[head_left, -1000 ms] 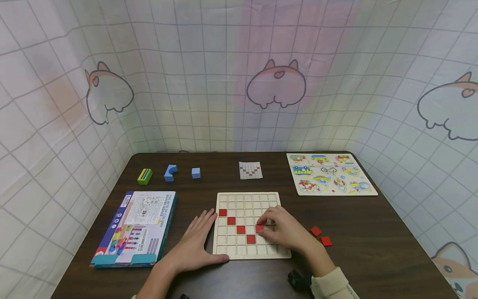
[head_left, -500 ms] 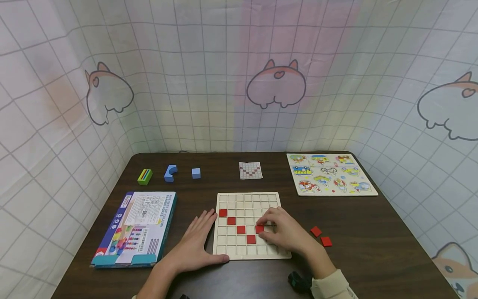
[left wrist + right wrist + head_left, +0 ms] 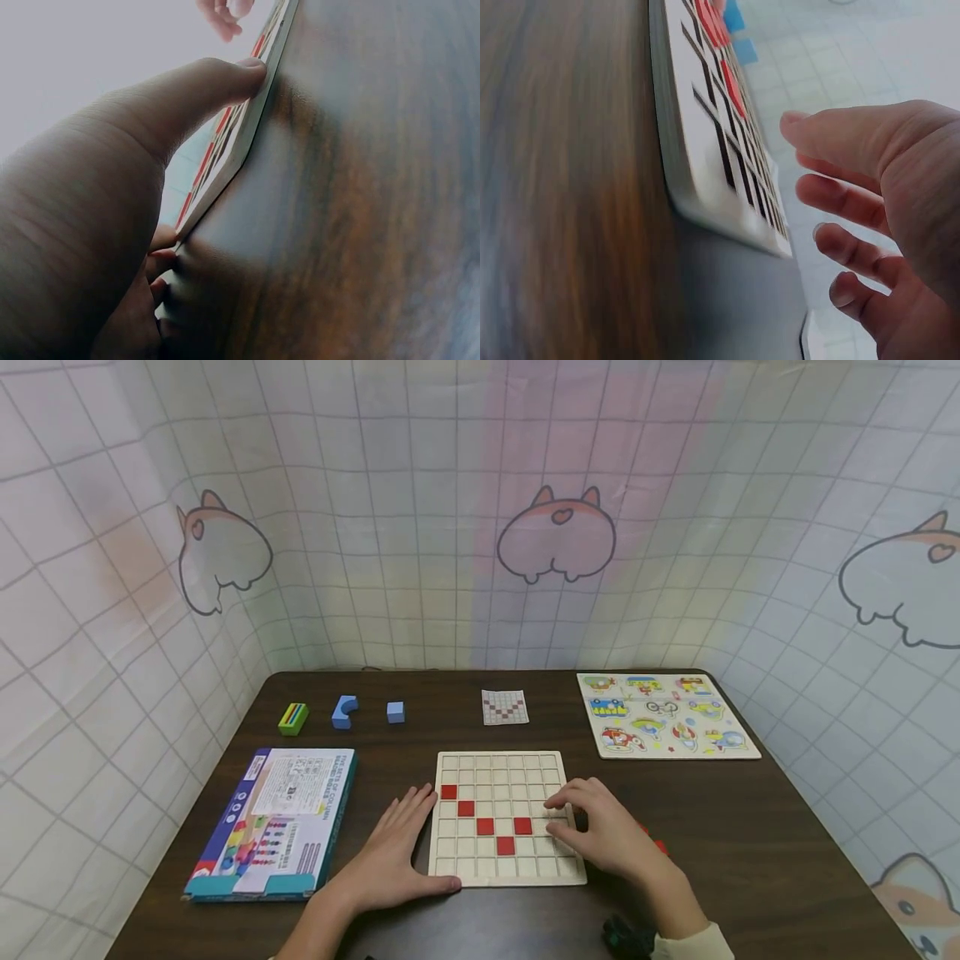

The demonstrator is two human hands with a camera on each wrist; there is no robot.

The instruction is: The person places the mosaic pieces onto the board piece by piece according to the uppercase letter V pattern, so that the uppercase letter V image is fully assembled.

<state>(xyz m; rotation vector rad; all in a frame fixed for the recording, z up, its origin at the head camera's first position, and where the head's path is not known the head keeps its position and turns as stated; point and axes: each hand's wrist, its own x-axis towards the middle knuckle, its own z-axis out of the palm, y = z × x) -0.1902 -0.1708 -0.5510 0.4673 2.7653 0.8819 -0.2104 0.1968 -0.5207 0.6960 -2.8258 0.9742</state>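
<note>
Bracing square wooden grid board [image 3: 510, 877], left hand [image 3: 390, 856] flat.

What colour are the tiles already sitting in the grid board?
Red tiles, five of them, on the pale board; clearest in the head view.

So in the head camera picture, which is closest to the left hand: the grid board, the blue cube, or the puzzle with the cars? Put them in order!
From the left hand:
1. Grid board: right beside it, the thumb against its left and front edges.
2. Blue cube: straight behind, toward the table's back.
3. Vehicle puzzle: far back-right corner.
</note>
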